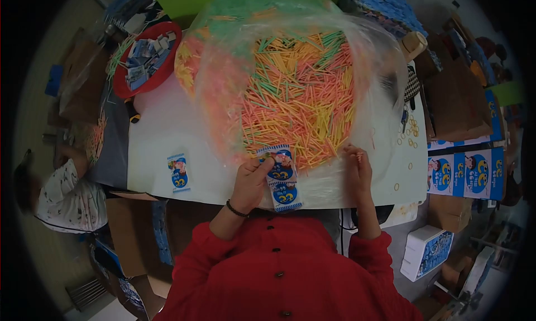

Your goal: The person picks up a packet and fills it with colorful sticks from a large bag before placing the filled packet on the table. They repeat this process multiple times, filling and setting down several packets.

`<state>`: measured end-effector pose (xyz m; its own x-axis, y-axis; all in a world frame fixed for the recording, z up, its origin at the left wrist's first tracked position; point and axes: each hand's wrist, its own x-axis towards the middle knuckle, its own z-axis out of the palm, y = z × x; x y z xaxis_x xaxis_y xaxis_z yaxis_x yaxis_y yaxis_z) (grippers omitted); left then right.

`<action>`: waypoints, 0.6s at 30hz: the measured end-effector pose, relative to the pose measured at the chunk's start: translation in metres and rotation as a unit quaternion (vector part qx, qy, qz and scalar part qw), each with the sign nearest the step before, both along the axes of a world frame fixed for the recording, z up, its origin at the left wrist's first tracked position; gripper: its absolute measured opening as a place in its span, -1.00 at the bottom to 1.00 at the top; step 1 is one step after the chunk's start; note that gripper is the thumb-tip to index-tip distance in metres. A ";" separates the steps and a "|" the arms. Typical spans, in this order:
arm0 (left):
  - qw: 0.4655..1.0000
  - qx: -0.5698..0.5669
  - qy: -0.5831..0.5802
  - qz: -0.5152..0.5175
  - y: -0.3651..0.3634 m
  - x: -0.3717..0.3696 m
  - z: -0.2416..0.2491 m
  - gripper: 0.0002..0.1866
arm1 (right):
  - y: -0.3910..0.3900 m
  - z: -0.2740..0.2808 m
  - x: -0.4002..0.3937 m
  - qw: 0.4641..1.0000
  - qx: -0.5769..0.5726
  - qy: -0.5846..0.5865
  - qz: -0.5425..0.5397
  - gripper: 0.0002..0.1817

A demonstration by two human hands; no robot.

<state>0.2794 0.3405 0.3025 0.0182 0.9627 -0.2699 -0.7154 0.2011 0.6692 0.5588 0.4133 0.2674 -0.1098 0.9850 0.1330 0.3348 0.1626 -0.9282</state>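
My left hand (251, 182) pinches a blue and white printed packet (283, 163) at its left side, thumb on top. Overlapping its lower end is a second packet (286, 196) of the same print, at the table's near edge. My right hand (358, 169) is raised by the lower right corner of the open plastic bag, its fingers drawn together; I cannot tell what is in them. Thin pink, yellow, orange and green sticks (301, 97) fill the clear plastic bag (220, 103) in front of me. One more packet (178, 174) lies flat to the left.
A red bowl (172, 48) of small packets stands back left, near a black and yellow tool (132, 110). Rubber bands (412, 128) lie scattered on the right of the white table (162, 136). Printed cartons (466, 174) are stacked right. Another person (72, 195) sits left.
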 end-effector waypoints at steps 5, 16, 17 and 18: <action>0.988 0.033 0.150 -0.027 -0.001 0.000 0.003 -0.83 | -0.001 0.047 -0.025 0.952 -0.033 0.300 -0.052 -0.78; 0.908 0.202 0.352 -0.108 0.000 -0.001 0.022 -0.76 | -0.006 0.101 -0.103 0.914 -0.023 0.252 0.318 -0.78; 0.900 0.208 0.368 -0.108 -0.001 -0.002 0.021 -0.76 | -0.006 0.100 -0.104 0.933 0.015 0.151 0.327 -0.80; 0.899 0.208 0.369 -0.108 -0.002 -0.002 0.017 -0.76 | -0.007 0.098 -0.103 0.933 0.016 0.152 0.326 -0.80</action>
<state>0.2776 0.3380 0.3193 0.1815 0.9785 0.0981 -0.0203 -0.0961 0.9952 0.4558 0.4065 0.3657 -0.6374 0.7165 0.2833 -0.1222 0.2690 -0.9554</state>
